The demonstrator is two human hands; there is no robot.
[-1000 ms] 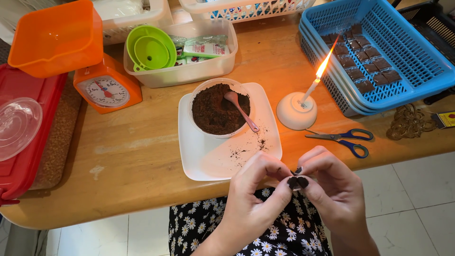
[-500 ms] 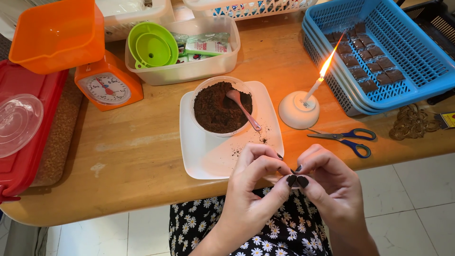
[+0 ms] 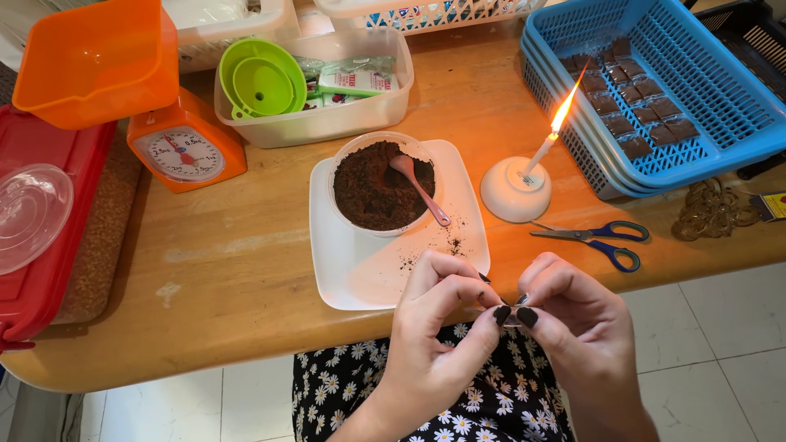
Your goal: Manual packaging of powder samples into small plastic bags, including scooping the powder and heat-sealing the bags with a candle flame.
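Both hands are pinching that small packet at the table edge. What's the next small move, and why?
Probably carry the small packet toward the candle flame to seal its edge: the left hand and right hand pinch it closed, and finished dark packets already lie in the blue basket.

Wooden table — white tray, candle holder, scissors, orange scale, blue basket.

A wooden table holds a white square plate with a bowl of dark powder and a pink spoon. Right of it, a lit candle, blue-handled scissors and blue baskets. Far left, an orange kitchen scale.
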